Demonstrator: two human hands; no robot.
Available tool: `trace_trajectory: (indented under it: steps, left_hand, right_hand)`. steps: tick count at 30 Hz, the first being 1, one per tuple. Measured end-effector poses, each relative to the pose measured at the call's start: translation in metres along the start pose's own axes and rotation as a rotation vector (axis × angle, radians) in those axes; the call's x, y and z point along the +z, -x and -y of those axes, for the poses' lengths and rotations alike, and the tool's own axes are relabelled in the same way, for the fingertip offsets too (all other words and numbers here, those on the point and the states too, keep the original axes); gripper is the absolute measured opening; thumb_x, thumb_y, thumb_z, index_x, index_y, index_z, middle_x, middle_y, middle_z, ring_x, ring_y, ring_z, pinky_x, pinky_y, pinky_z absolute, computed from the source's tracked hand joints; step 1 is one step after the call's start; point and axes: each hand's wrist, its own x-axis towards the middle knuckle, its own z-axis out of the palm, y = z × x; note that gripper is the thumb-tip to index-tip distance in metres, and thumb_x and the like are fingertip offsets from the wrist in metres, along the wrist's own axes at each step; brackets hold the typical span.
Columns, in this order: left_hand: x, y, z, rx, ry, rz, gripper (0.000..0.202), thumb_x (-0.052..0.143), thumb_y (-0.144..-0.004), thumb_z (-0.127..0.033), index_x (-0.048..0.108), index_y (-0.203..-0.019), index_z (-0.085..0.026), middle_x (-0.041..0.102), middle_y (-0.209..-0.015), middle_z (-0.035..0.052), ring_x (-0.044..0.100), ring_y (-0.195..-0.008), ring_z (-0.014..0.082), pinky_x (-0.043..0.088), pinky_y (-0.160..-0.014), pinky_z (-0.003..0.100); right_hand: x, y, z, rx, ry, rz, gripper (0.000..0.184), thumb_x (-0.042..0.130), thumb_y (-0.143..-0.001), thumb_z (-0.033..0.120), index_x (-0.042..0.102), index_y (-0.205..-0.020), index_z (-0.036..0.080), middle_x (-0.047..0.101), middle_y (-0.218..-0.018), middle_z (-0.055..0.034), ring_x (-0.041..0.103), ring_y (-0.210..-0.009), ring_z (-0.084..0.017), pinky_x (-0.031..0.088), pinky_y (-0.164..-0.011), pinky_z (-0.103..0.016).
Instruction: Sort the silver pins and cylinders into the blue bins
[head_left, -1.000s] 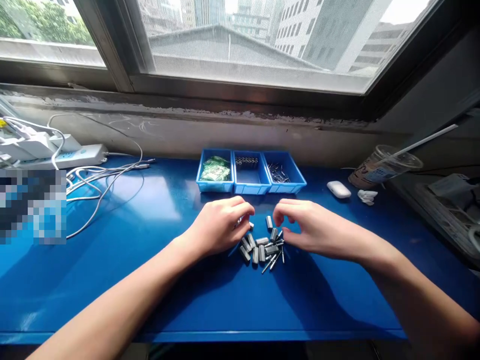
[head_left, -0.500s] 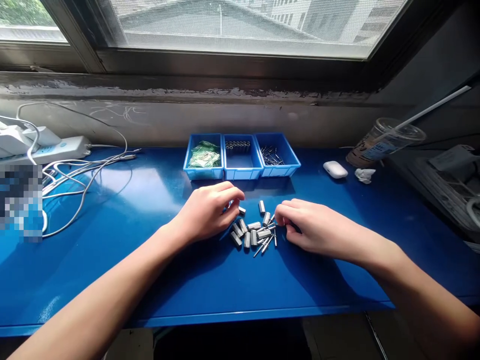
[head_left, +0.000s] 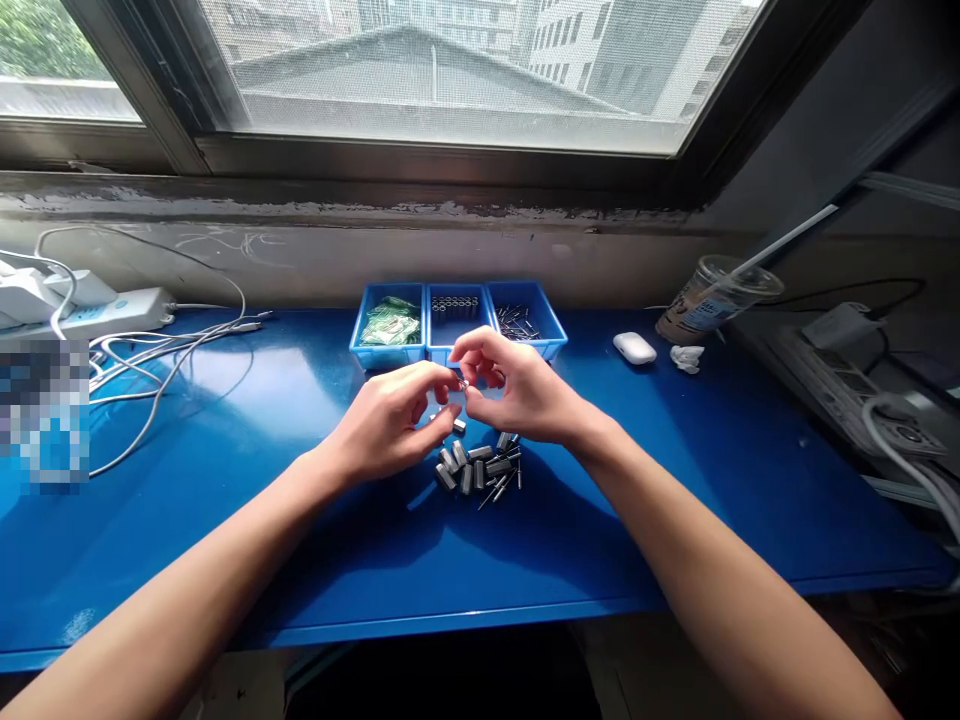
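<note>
A small pile of grey metal sleeves and thin screws (head_left: pixel 480 467) lies on the blue table (head_left: pixel 225 520). Just above its far edge my two hands meet fingertip to fingertip. My left hand (head_left: pixel 394 420) pinches a small metal piece (head_left: pixel 459 385) between thumb and fingers. My right hand (head_left: pixel 510 385) is curled and pinches at the same spot; what it holds is too small to name.
Three blue bins (head_left: pixel 456 320) stand behind the hands, with green packets, sleeves and screws. A power strip (head_left: pixel 97 312) and white cables (head_left: pixel 165 355) lie at the left. A white earbud case (head_left: pixel 634 347), crumpled paper and a plastic cup with straw (head_left: pixel 709 295) sit at the right.
Both hands have lifted off the pile and come together above it. My right hand has moved left and up toward my left hand. The view has shifted.
</note>
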Motion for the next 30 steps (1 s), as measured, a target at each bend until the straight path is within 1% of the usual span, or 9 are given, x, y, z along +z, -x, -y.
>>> trace_trajectory:
  steps: [3, 5, 9, 16, 19, 21, 24, 26, 30]
  left_hand:
    - [0.001, 0.000, -0.001, 0.003, -0.033, -0.006, 0.010, 0.062, -0.098, -0.026, 0.064, -0.101, -0.017, 0.067, -0.086, 0.0006, 0.052, -0.060, 0.0088, 0.043, -0.060, 0.022]
    - [0.003, -0.001, -0.001, -0.005, -0.062, -0.020, 0.014, 0.062, -0.100, -0.029, 0.064, -0.094, -0.016, 0.066, -0.081, -0.0002, 0.052, -0.061, 0.0092, 0.042, -0.060, 0.022]
    - [0.005, -0.002, -0.001, 0.000, -0.110, -0.024, 0.019, 0.059, -0.101, -0.024, 0.062, -0.084, -0.016, 0.064, -0.076, -0.0005, 0.052, -0.062, 0.0100, 0.041, -0.061, 0.023]
    - [0.008, 0.000, 0.002, 0.016, -0.209, 0.031, 0.023, 0.056, -0.102, -0.026, 0.064, -0.083, -0.016, 0.068, -0.080, 0.0019, 0.054, -0.062, 0.0110, 0.041, -0.060, 0.023]
    - [0.008, -0.001, 0.002, -0.006, -0.247, -0.025, 0.023, 0.054, -0.102, -0.023, 0.063, -0.082, -0.016, 0.068, -0.077, 0.0020, 0.056, -0.063, 0.0122, 0.042, -0.061, 0.024]
    - [0.006, -0.002, 0.003, -0.038, -0.236, -0.099, 0.022, 0.055, -0.102, -0.024, 0.064, -0.083, -0.016, 0.066, -0.075, 0.0010, 0.056, -0.064, 0.0124, 0.042, -0.062, 0.025]
    - [0.003, -0.002, 0.006, -0.051, -0.221, -0.191, 0.020, 0.058, -0.103, -0.025, 0.065, -0.085, -0.016, 0.063, -0.072, -0.0008, 0.053, -0.061, 0.0115, 0.041, -0.061, 0.024]
    - [0.002, -0.002, 0.006, -0.030, -0.228, -0.212, 0.020, 0.059, -0.103, -0.025, 0.064, -0.085, -0.016, 0.062, -0.071, -0.0014, 0.052, -0.060, 0.0108, 0.040, -0.060, 0.024]
    - [0.003, -0.001, 0.004, -0.011, -0.213, -0.211, 0.021, 0.059, -0.104, -0.026, 0.066, -0.088, -0.015, 0.065, -0.074, -0.0006, 0.052, -0.061, 0.0104, 0.041, -0.060, 0.024]
  right_hand:
    - [0.009, 0.012, -0.011, -0.051, 0.087, -0.031, 0.034, 0.064, -0.088, 0.015, 0.057, -0.121, 0.023, 0.063, -0.087, 0.0023, 0.057, -0.074, -0.012, 0.049, -0.071, -0.026]
    - [0.011, 0.019, -0.015, -0.086, 0.138, -0.036, 0.039, 0.062, -0.089, 0.013, 0.058, -0.126, 0.023, 0.065, -0.090, 0.0011, 0.059, -0.077, -0.013, 0.051, -0.074, -0.027]
    - [0.013, 0.022, -0.016, -0.117, 0.172, -0.048, 0.050, 0.060, -0.088, 0.007, 0.058, -0.135, 0.023, 0.065, -0.090, 0.0001, 0.062, -0.081, -0.015, 0.053, -0.078, -0.028]
    - [0.020, 0.021, -0.017, -0.109, 0.215, -0.007, 0.049, 0.062, -0.094, 0.012, 0.058, -0.141, 0.023, 0.069, -0.094, -0.0027, 0.066, -0.086, -0.018, 0.056, -0.082, -0.033]
    - [0.020, 0.021, -0.017, -0.106, 0.238, -0.035, 0.048, 0.065, -0.098, 0.018, 0.056, -0.145, 0.024, 0.070, -0.099, -0.0046, 0.066, -0.093, -0.021, 0.057, -0.089, -0.037]
    - [0.017, 0.020, -0.017, -0.086, 0.262, -0.056, 0.042, 0.068, -0.100, 0.025, 0.060, -0.141, 0.023, 0.071, -0.105, -0.0070, 0.066, -0.101, -0.023, 0.056, -0.094, -0.040]
    - [0.013, 0.019, -0.017, -0.048, 0.261, -0.041, 0.016, 0.063, -0.103, 0.028, 0.071, -0.115, 0.021, 0.073, -0.111, -0.0096, 0.064, -0.105, -0.025, 0.054, -0.095, -0.041]
    - [0.011, 0.019, -0.018, -0.032, 0.226, -0.019, 0.015, 0.059, -0.105, 0.025, 0.072, -0.101, 0.020, 0.073, -0.109, -0.0099, 0.063, -0.102, -0.024, 0.054, -0.092, -0.040]
    - [0.009, 0.020, -0.021, 0.028, 0.160, -0.013, 0.011, 0.060, -0.104, 0.023, 0.068, -0.098, 0.020, 0.072, -0.106, -0.0088, 0.063, -0.100, -0.023, 0.053, -0.091, -0.039]
